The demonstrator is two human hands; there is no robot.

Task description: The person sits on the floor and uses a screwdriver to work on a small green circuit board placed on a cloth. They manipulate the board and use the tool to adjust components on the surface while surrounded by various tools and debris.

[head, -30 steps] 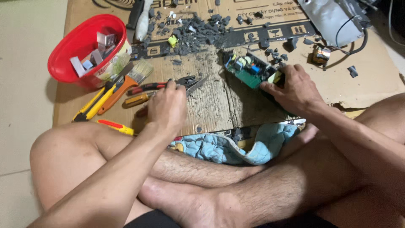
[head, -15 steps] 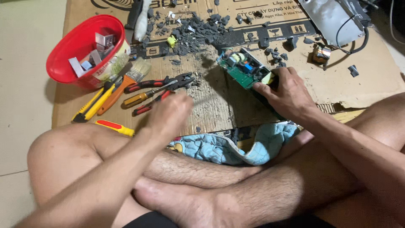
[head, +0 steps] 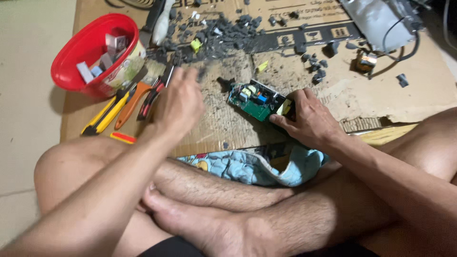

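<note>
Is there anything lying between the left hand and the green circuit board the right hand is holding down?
Nothing visible stands between them. The left hand, blurred, is closed around a red-handled tool; the right hand pins the green circuit board to the cardboard. Only bare, dust-smeared cardboard shows between, with grey debris farther back.

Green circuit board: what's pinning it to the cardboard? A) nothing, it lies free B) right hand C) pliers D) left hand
B: the right hand presses its fingers on the near end of the green circuit board, holding it flat on the cardboard; the left hand is off to the side by the red-handled tools.
</note>
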